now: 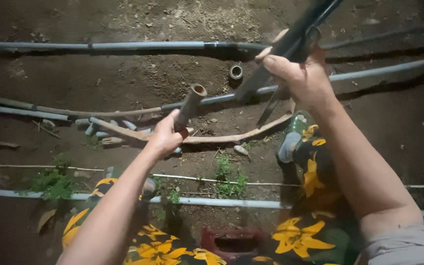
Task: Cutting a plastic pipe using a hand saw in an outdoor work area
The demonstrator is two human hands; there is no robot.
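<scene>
Left hand [165,137] fingers closed around a short pipe [191,104], open end tilted up over the dirt [138,81]. Right hand [303,76] clenched on a dark tool [290,41], above a long grey pipe [384,71]. Small ring [235,72] on the soil between.

pipes [123,46] crossing ahead, bare soil [123,78] between

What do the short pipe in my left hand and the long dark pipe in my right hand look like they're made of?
The short pipe in the left hand looks like grey plastic, probably PVC: matte, mud-smeared, with a thin-walled open end. The long dark pipe in the right hand also looks plastic, smooth and slightly glossy; in this light, metal cannot be ruled out.
</scene>
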